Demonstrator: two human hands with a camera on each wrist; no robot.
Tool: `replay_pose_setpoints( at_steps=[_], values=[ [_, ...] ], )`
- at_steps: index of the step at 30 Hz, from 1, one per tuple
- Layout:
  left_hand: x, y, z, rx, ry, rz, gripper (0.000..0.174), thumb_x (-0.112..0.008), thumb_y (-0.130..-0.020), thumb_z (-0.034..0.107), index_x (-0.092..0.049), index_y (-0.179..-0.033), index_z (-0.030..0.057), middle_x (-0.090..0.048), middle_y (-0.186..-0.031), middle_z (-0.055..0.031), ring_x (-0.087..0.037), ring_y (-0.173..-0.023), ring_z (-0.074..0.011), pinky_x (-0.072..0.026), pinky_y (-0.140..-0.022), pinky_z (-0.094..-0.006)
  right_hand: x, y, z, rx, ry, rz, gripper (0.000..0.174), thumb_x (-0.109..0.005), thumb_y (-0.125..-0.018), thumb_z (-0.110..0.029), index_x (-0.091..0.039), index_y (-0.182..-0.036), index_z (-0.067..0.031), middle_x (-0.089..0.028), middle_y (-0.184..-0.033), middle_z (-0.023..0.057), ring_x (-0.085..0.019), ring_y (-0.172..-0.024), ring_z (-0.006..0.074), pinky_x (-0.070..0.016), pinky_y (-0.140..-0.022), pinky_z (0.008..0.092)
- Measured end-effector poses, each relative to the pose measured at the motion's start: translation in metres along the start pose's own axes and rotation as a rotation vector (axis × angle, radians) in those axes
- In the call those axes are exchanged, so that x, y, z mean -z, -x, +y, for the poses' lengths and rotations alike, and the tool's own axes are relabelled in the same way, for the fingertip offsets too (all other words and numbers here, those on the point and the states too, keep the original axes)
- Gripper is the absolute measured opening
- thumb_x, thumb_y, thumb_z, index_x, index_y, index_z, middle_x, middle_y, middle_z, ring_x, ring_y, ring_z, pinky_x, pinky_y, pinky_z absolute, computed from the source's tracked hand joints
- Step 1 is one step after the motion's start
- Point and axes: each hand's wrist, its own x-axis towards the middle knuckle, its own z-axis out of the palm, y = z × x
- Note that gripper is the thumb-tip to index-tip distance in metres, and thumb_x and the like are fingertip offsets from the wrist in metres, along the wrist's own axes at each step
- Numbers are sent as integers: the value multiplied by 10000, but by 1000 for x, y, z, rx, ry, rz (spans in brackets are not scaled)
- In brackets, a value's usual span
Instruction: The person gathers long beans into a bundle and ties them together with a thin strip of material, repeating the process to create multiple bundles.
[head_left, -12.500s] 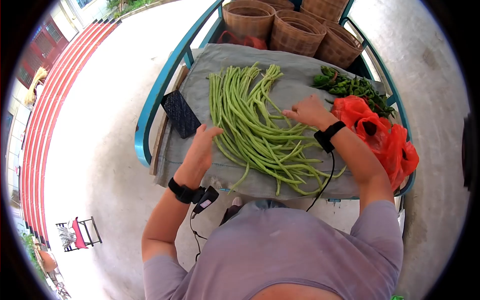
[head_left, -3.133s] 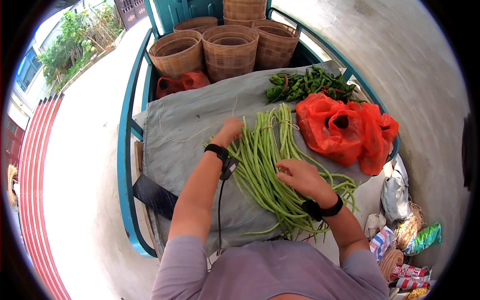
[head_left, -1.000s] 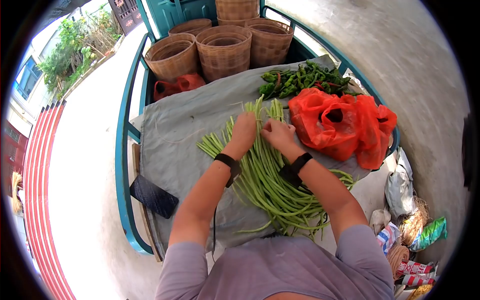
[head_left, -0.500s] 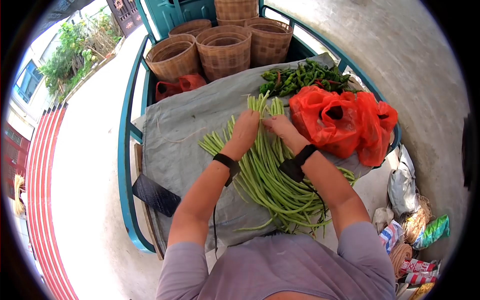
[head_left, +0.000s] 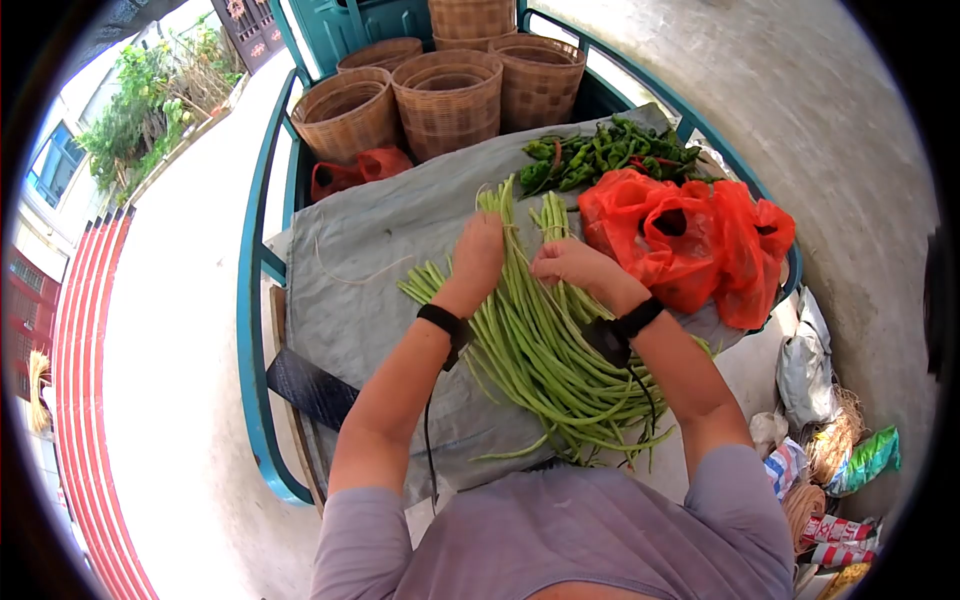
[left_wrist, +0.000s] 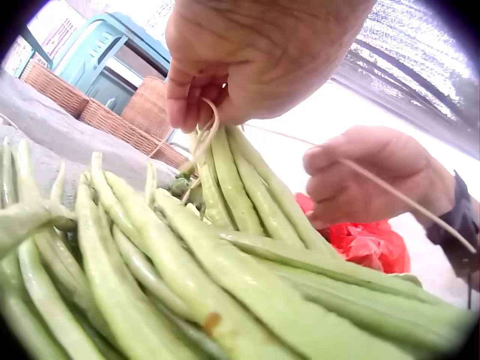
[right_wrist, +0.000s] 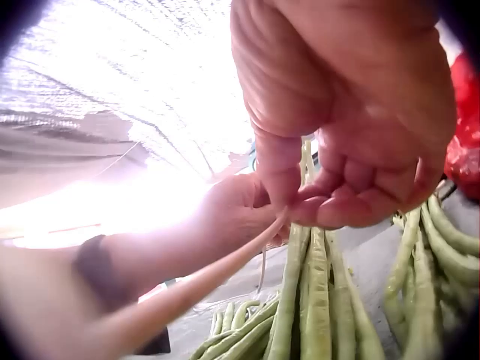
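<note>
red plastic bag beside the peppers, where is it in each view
Head: red plastic bag right of centre, below the green peppers.
Left wrist: red plastic bag right of centre, partly hidden, below the right hand.
Right wrist: red plastic bag at the right edge, upper half, cut off.
Shared landmark: the long green beans, mid-picture in the head view, foreground in the left wrist view, bottom in the right wrist view.

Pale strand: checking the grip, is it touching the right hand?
Touching: the right wrist view shows the right hand pinching the pale strand between thumb and fingers.
</note>
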Motion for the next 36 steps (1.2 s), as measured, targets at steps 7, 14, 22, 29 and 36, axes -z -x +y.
replay_pose_setpoints(
  at_steps=[7,14,22,29,36],
  values=[
    [6,-4,-10,195,104,19,95,-477,-847,45,-460,-934,10,-543,-936,-228,-534,-852,-438,-460,-695,-500,1,62,-6,-67,-424,-162,161,-604,-905,-226,-599,-859,-72,-595,-785,-12,-556,-702,95,-477,-693,248],
    [63,-47,-1,256,327,219,112,-508,-955,107,-545,-999,11,-629,-796,-139,-625,-683,-238,-507,-616,-337,-16,54,14,113,-61,133,365,-610,-914,-257,-541,-1197,-38,-619,-1064,73,-584,-923,148,-488,-815,298],
    [163,-34,-83,397,222,641,129,-507,-961,107,-577,-972,-2,-656,-770,-89,-636,-676,-162,-512,-613,-285,8,54,20,217,464,465,233,-644,-806,-140,-627,-1010,-28,-633,-1013,96,-627,-829,206,-498,-763,334],
    [245,-18,-118,299,-187,811,147,-497,-969,106,-587,-1029,6,-648,-837,-105,-627,-720,-215,-518,-652,-320,35,26,25,253,823,689,180,-585,-834,-111,-629,-1007,-85,-611,-1011,93,-589,-930,286,-479,-799,397],
    [179,48,-165,408,-743,143,266,-529,-880,51,-585,-1138,77,-598,-1076,-193,-608,-933,-353,-512,-742,-446,38,4,54,365,1038,552,149,-543,-874,-115,-614,-994,-64,-600,-962,124,-567,-937,335,-465,-818,381]
  ],
)
